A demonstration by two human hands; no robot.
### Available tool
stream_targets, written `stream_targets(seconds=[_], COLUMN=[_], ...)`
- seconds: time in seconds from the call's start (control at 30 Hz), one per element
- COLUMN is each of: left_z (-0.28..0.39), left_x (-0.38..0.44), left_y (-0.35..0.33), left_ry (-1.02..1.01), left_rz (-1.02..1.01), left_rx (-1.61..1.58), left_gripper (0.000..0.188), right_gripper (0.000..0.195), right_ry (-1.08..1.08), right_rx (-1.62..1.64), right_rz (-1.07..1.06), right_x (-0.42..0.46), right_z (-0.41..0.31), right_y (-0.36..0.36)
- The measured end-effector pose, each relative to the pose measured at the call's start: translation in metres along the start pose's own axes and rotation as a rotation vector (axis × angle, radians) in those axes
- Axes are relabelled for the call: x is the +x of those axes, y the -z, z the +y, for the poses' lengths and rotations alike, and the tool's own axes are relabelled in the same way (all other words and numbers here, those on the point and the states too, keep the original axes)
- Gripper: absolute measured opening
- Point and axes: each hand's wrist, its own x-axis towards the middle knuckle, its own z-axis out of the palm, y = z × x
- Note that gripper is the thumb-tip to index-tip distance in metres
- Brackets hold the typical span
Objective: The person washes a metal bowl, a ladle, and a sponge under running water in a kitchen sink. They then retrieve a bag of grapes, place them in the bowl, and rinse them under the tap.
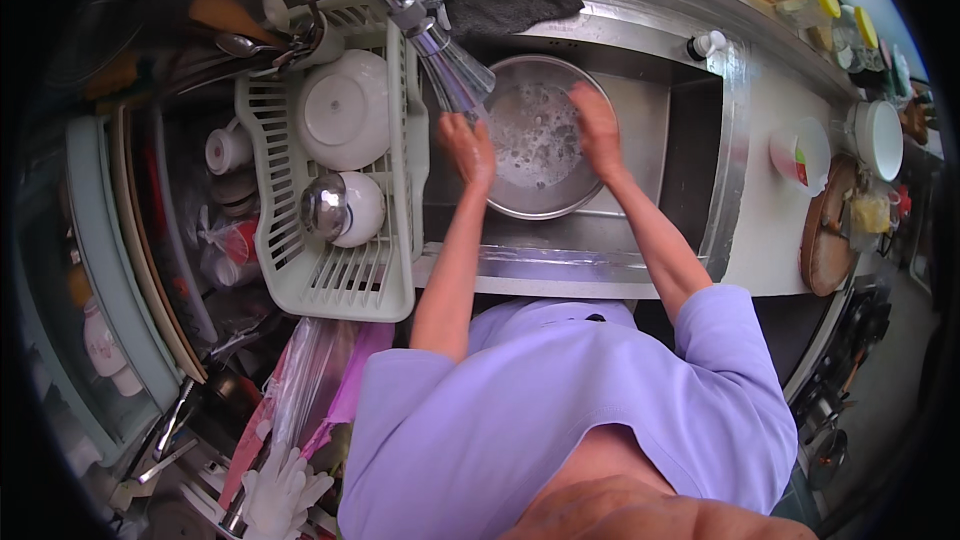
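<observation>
A round metal basin (536,199) stands in the stainless steel sink (634,142), with foamy, bubbly water in it. At the basin's left side is my left hand (469,150), directly below the faucet's spray head (454,75); it is slightly blurred, and whether it holds anything is unclear. My right hand (596,124) is at the basin's right rim, its fingers over the foam and also blurred. I cannot tell whether its fingers grip the rim.
Left of the sink, a pale green dish rack (341,304) holds a white bowl (337,109), smaller bowls and a utensil holder. A dark cloth (514,4) lies behind the sink. On the right counter are a plastic measuring cup (799,157) and a wooden cutting board (825,240).
</observation>
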Motion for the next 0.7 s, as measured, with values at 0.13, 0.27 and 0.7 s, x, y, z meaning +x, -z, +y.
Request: stream_targets(seconds=[0.13,0.27,0.7], left_z=[-0.053,0.018,-0.016], left_x=[-0.009,-0.031,-0.048], left_y=[-0.018,0.048,-0.006], left_ry=[0.168,0.203,0.354], left_rz=[-0.079,-0.415,-0.535], left_rx=[-0.009,-0.008,-0.028], left_gripper=[0.042,0.041,0.064], right_gripper=[0.047,0.047,0.072], right_ry=[-0.645,-0.804,-0.185], right_rx=[0.05,0.156,-0.296], right_rz=[-0.07,-0.162,-0.518], right_x=[-0.031,-0.073,0.052], right_z=[0.045,0.077,0.057], right_y=[0.006,-0.01,0.088])
